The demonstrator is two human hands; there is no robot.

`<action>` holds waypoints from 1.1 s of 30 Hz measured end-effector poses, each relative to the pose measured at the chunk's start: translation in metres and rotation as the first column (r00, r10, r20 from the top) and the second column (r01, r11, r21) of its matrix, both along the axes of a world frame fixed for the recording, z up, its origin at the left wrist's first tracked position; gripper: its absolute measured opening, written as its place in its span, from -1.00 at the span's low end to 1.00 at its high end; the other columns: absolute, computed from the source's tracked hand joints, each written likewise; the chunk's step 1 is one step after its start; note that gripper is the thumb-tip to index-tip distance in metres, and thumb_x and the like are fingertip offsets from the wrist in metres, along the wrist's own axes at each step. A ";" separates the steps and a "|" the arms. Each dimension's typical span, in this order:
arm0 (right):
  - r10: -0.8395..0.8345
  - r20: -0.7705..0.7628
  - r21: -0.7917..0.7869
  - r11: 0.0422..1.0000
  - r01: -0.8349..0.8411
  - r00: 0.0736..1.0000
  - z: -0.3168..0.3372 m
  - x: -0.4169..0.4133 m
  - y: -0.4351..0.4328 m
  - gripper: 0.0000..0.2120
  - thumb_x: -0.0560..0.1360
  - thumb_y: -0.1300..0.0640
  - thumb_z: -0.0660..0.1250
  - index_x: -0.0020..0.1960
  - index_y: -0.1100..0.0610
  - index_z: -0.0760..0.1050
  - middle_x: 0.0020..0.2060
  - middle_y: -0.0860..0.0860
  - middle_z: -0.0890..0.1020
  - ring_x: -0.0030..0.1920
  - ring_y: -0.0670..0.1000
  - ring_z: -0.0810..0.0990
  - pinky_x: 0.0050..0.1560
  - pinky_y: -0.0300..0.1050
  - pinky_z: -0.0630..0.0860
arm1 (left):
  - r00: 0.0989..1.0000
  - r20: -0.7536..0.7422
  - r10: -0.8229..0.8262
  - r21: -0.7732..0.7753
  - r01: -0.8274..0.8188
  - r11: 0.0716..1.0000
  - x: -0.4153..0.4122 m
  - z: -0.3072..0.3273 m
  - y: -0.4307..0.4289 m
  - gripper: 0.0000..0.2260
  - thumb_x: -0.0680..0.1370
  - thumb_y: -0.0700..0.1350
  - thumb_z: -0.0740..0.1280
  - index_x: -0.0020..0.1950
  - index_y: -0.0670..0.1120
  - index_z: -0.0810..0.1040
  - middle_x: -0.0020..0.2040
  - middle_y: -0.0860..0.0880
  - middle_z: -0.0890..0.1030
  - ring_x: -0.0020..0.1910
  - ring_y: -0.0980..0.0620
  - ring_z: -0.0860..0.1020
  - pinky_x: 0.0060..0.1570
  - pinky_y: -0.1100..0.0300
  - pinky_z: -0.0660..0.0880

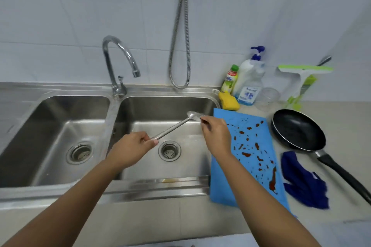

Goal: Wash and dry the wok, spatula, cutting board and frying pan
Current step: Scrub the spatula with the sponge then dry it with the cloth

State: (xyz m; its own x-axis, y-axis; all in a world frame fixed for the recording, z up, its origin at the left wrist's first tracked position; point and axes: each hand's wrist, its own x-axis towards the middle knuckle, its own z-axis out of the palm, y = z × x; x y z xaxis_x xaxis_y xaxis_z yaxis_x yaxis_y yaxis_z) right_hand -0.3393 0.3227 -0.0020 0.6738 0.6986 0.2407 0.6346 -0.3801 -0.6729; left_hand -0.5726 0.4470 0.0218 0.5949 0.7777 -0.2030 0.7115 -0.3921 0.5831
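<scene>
A metal spatula (176, 126) is held over the right sink basin (152, 110). My left hand (132, 146) grips its handle end. My right hand (215, 132) pinches the edge of its blade near the basin's right rim. A blue cutting board (259, 146) spotted with red-brown stains lies on the counter right of the sink. A black frying pan (297, 132) sits beyond it, handle pointing to the lower right. No wok is in view.
A dark blue cloth (305, 184) lies beside the board. A yellow sponge (228, 102), soap bottles (249, 80), a clear cup (268, 97) and a green squeegee (303, 78) stand at the back. The faucet (120, 60) is off between the two basins; a hose (180, 36) hangs on the wall.
</scene>
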 end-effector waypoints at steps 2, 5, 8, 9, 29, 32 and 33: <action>0.000 -0.014 -0.005 1.000 -0.001 1.000 0.003 0.022 -0.029 -0.73 0.58 0.18 0.30 0.26 0.04 0.57 0.08 -0.02 0.63 0.18 0.01 0.45 0.02 -0.20 0.37 | 0.999 0.028 -0.025 0.012 0.024 1.000 0.025 0.002 -0.019 -0.67 0.53 0.24 0.29 -0.18 -0.01 0.50 -0.32 0.04 0.56 -0.29 0.05 0.53 -0.28 0.13 0.41; -0.072 0.005 -0.059 0.996 0.072 0.997 0.000 0.061 -0.083 -0.69 0.59 0.16 0.28 0.32 0.00 0.52 0.22 -0.06 0.59 0.27 0.02 0.39 0.24 -0.10 0.41 | 0.994 0.071 -0.079 -0.003 0.080 0.997 0.064 0.000 -0.047 -0.69 0.55 0.19 0.31 -0.20 -0.03 0.49 -0.37 0.03 0.55 -0.31 0.04 0.54 -0.31 0.14 0.38; -0.261 0.053 -0.196 0.944 0.267 0.964 -0.006 0.102 -0.147 -0.64 0.59 0.10 0.27 0.38 0.01 0.48 0.42 0.00 0.44 0.40 0.10 0.29 0.41 0.05 0.30 | 0.989 0.105 -0.105 -0.049 0.111 0.993 0.101 -0.010 -0.073 -0.70 0.53 0.20 0.32 -0.22 -0.01 0.50 -0.37 0.01 0.59 -0.32 0.01 0.58 -0.26 0.07 0.48; -0.321 0.079 -0.265 0.906 0.330 0.944 -0.009 0.114 -0.169 -0.63 0.59 0.06 0.28 0.40 -0.02 0.47 0.46 0.03 0.38 0.42 0.13 0.26 0.42 0.07 0.27 | 0.988 0.104 -0.113 -0.054 0.119 0.991 0.112 -0.014 -0.082 -0.69 0.52 0.21 0.32 -0.22 0.00 0.50 -0.37 0.01 0.59 -0.33 0.01 0.58 -0.26 0.05 0.49; -0.438 -0.030 -0.437 0.814 0.382 0.898 -0.070 0.164 -0.262 -0.61 0.64 -0.12 0.14 0.41 -0.04 0.42 0.17 0.02 0.52 0.10 0.05 0.55 -0.02 -0.12 0.44 | 0.965 0.154 -0.214 -0.068 0.226 0.972 0.200 -0.032 -0.158 -0.74 0.54 0.15 0.35 -0.23 0.01 0.49 -0.38 0.03 0.50 -0.41 0.06 0.45 -0.37 0.14 0.34; -0.566 -0.271 -0.232 0.823 0.518 0.778 -0.072 0.165 -0.259 -0.67 0.64 -0.05 0.17 0.25 0.07 0.56 0.10 0.06 0.61 0.09 0.09 0.58 0.05 -0.07 0.47 | 0.967 0.123 -0.224 -0.037 0.230 0.973 0.197 -0.028 -0.153 -0.72 0.52 0.19 0.35 -0.25 0.02 0.50 -0.39 0.02 0.52 -0.40 0.05 0.47 -0.37 0.14 0.36; -0.577 -0.369 -0.149 0.810 0.567 0.728 -0.069 0.165 -0.258 -0.68 0.64 -0.05 0.18 0.21 0.10 0.58 0.07 0.07 0.63 0.09 0.11 0.59 0.06 -0.05 0.49 | 0.967 0.108 -0.229 -0.019 0.233 0.972 0.195 -0.027 -0.151 -0.72 0.51 0.20 0.35 -0.25 0.03 0.51 -0.38 0.02 0.52 -0.40 0.05 0.48 -0.37 0.14 0.36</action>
State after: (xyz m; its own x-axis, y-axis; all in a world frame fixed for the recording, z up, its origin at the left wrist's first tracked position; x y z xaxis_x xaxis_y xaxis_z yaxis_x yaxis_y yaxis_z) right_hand -0.1746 0.0643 -0.0706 0.9793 0.1529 -0.1325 -0.0128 -0.6068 -0.7948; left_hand -0.3772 0.2957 -0.0053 0.7769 0.6109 -0.1525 0.5383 -0.5188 0.6641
